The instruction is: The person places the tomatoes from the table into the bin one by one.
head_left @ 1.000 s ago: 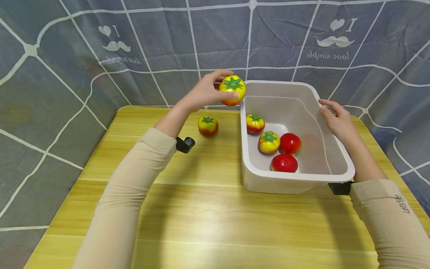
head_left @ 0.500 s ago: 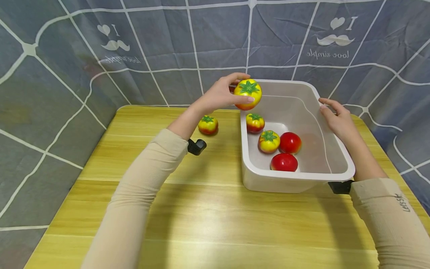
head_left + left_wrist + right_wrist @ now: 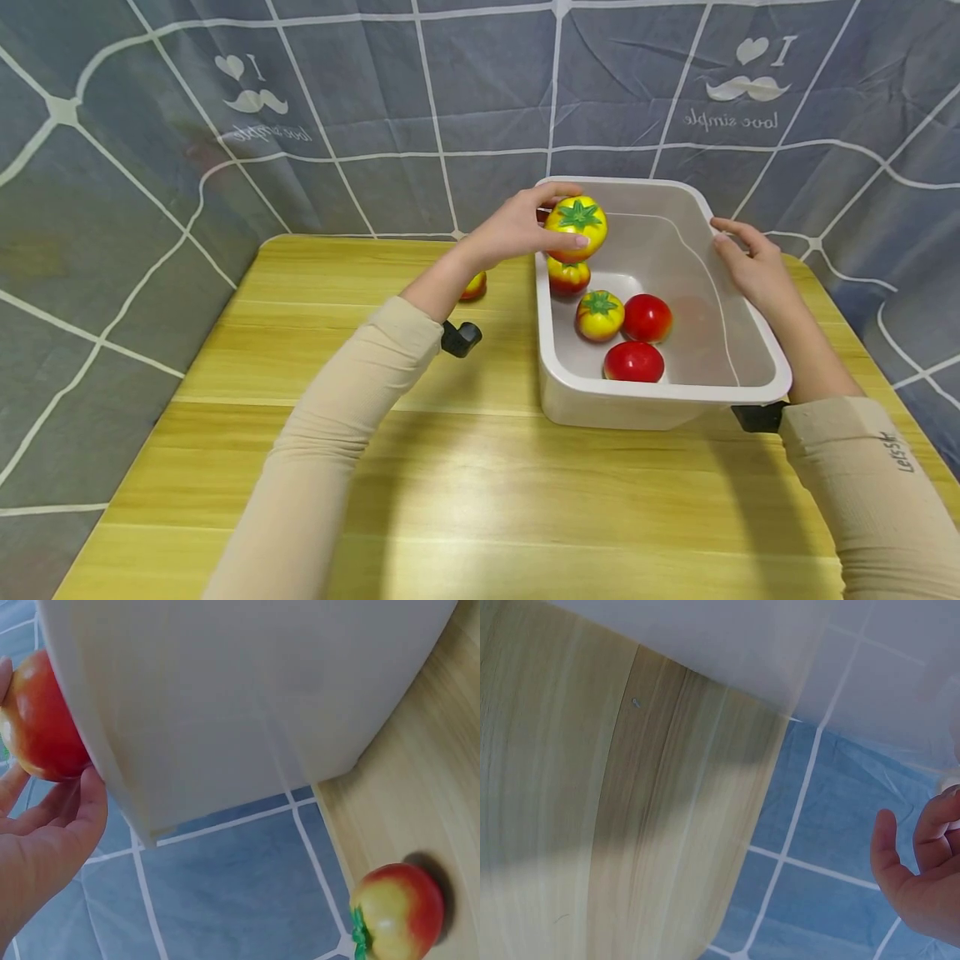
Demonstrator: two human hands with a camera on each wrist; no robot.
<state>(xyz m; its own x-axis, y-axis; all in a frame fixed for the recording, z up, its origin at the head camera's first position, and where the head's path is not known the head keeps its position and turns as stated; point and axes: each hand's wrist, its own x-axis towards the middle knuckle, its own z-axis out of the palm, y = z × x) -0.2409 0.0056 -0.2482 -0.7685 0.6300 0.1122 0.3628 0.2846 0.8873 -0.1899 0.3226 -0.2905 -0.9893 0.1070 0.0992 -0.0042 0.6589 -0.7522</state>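
My left hand [image 3: 517,229] grips a yellow-and-red toy tomato [image 3: 579,218] with a green star-shaped leaf top. Hand and tomato are over the left rim of a light grey plastic bin [image 3: 660,392]. In the left wrist view, the held tomato's red underside [image 3: 46,720] shows beside the bin's rim. Inside the bin are two similar yellow-and-red tomatoes [image 3: 600,317] and two with red sides up [image 3: 633,362]. My right hand [image 3: 761,271] holds the bin's right rim; in the right wrist view its fingers [image 3: 885,836] are curled near the rim.
Another toy tomato [image 3: 474,287] sits on the wooden table [image 3: 480,483], left of the bin and partly behind my left forearm. A grey-blue curtain [image 3: 360,83] with white lines hangs behind and beside the table. Each wrist wears a black camera mount [image 3: 461,339].
My left hand has carried its tomato rightward and slightly down, from left of the bin to over its rim. My forearm now covers part of the table tomato. The right hand stays put.
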